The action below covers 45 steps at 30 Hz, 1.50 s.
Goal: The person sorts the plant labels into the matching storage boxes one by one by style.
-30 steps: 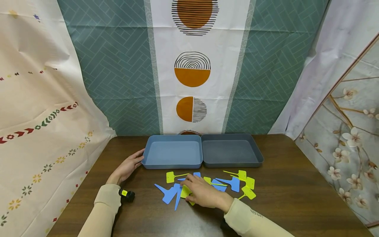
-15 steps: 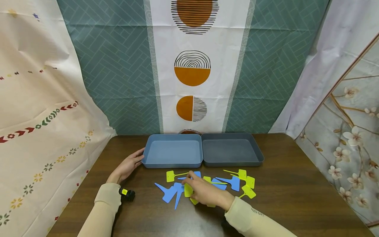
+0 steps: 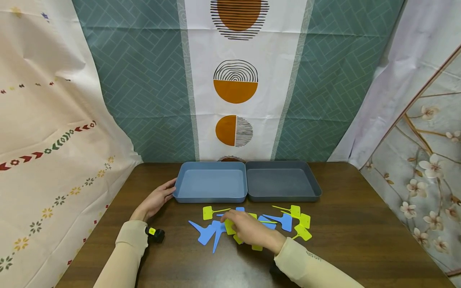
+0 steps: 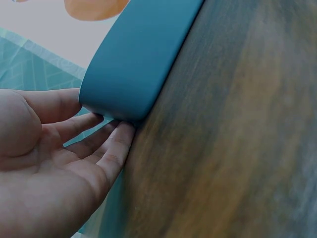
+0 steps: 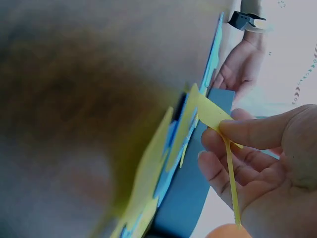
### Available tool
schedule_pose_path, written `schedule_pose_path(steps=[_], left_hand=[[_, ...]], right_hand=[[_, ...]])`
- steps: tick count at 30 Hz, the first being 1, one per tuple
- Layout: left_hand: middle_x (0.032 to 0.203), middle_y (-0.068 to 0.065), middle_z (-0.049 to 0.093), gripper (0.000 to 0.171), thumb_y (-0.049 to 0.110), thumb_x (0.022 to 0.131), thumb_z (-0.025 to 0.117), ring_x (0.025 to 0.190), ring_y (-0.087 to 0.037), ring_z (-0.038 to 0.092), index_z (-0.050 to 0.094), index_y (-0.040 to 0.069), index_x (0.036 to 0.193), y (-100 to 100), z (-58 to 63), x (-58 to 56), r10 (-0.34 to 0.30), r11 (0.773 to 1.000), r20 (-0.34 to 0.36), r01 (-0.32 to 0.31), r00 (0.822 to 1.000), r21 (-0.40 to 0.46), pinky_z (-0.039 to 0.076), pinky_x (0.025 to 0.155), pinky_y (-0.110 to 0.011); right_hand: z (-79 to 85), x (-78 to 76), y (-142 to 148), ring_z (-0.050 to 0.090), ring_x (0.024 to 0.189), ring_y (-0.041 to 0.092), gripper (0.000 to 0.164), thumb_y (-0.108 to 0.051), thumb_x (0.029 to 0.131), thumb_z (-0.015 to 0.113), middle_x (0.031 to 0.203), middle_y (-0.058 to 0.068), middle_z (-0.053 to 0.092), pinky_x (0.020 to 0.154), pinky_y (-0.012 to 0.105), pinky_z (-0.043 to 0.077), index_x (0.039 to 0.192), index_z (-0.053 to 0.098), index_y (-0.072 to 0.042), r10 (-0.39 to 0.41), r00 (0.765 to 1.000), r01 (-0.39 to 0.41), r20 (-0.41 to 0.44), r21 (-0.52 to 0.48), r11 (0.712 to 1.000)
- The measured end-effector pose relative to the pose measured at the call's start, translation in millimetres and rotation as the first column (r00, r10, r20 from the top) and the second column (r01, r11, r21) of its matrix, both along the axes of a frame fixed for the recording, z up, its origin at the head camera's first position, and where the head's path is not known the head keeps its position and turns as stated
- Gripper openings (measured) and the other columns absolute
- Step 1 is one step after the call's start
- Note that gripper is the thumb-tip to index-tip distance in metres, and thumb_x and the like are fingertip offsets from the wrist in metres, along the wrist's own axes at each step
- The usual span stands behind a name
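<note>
In the head view, my left hand (image 3: 153,203) lies at the left side of the blue tray (image 3: 210,183). Its fingers are extended, with the fingertips against the tray's end wall (image 4: 116,106) in the left wrist view. My right hand (image 3: 248,229) is over the middle of a loose spread of T-shaped plant labels. Between thumb and fingers it pinches a yellow plant label (image 5: 212,113), whose thin stem points down in the right wrist view. Blue plant labels (image 3: 206,234) lie left of this hand, and yellow plant labels (image 3: 302,232) lie to its right. The hand hides part of the spread.
A dark grey tray (image 3: 282,183) stands against the blue tray's right side, both near the back edge of the brown wooden table (image 3: 360,232). Patterned cloths (image 3: 144,80) hang behind the table and on both sides.
My right hand has pinched the yellow plant label and lifted it slightly, shifting a little up and right. Another yellow label now shows below the hand. My left hand stays at the blue tray.
</note>
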State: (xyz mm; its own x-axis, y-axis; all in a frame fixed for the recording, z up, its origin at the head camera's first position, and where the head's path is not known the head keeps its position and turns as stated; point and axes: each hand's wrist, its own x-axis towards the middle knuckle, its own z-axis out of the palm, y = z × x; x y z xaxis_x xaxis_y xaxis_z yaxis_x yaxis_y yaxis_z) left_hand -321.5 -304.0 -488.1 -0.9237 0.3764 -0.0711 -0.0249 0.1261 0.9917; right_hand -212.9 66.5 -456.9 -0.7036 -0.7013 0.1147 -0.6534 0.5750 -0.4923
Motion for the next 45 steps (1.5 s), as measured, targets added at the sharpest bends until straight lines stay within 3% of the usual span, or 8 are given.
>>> schedule_pose_path(steps=[3,9,17,21,28,45], left_hand=[[0.172,-0.024,0.008,0.060,0.013,0.115,0.035,0.158,-0.039,0.010,0.008,-0.003,0.166,0,0.0,-0.3,-0.004,1.000,-0.004,0.004,1.000,-0.002,0.012,0.127,-0.056],[0.172,-0.024,0.008,0.058,0.011,0.115,0.033,0.158,-0.039,0.010,0.009,-0.002,0.166,0,-0.6,-0.3,-0.002,1.000,-0.002,0.002,1.000,-0.005,0.012,0.127,-0.056],[0.172,-0.023,0.007,0.058,0.011,0.115,0.033,0.158,-0.038,0.010,0.009,-0.001,0.166,0,-1.6,1.4,0.001,1.000,0.006,-0.001,1.000,0.001,0.012,0.127,-0.056],[0.172,-0.023,0.008,0.058,0.012,0.115,0.034,0.158,-0.038,0.010,0.009,-0.001,0.166,1,-1.2,1.2,0.002,1.000,0.004,-0.002,1.000,-0.008,0.012,0.127,-0.057],[0.172,-0.024,0.008,0.058,0.011,0.115,0.033,0.157,-0.040,0.011,0.008,-0.002,0.166,2,0.3,0.3,-0.004,1.000,-0.006,0.004,1.000,-0.017,0.013,0.127,-0.058],[0.172,-0.023,0.010,0.057,0.011,0.115,0.033,0.157,-0.039,0.014,0.010,0.000,0.166,2,0.4,-0.6,0.008,1.000,0.018,-0.008,1.000,-0.005,0.017,0.126,-0.055]], right_hand=[[4.5,-0.8,2,0.059,0.092,0.012,0.040,0.016,0.096,0.056,0.123,0.003,0.071,0.096,0.042,0.054,0.126,0.068,-0.008,-0.021,1.000,0.022,0.022,-0.044,0.999],[12.6,-5.5,7,0.064,0.093,0.012,0.034,0.011,0.098,0.062,0.115,0.003,0.073,0.078,0.025,0.054,0.123,0.071,-0.010,-0.056,0.997,0.060,0.060,-0.073,0.995],[17.7,-8.2,12,0.053,0.073,0.007,0.028,0.010,0.097,0.065,0.101,0.002,0.072,0.067,0.023,0.051,0.116,0.074,-0.008,-0.074,0.996,0.078,0.041,-0.101,0.992],[19.1,-9.4,14,0.055,0.074,0.008,0.026,0.008,0.098,0.064,0.100,0.001,0.072,0.067,0.023,0.052,0.113,0.075,-0.009,-0.094,0.995,0.096,0.025,-0.104,0.990],[23.8,-12.8,18,0.064,0.089,0.013,0.026,0.009,0.097,0.065,0.110,0.002,0.074,0.076,0.027,0.056,0.113,0.076,-0.008,-0.118,0.993,0.118,0.012,-0.107,0.987],[35.3,-21.7,29,0.058,0.082,0.012,0.029,0.009,0.095,0.067,0.102,-0.003,0.072,0.072,0.029,0.053,0.107,0.077,-0.015,-0.149,0.989,0.150,0.016,-0.132,0.980]])
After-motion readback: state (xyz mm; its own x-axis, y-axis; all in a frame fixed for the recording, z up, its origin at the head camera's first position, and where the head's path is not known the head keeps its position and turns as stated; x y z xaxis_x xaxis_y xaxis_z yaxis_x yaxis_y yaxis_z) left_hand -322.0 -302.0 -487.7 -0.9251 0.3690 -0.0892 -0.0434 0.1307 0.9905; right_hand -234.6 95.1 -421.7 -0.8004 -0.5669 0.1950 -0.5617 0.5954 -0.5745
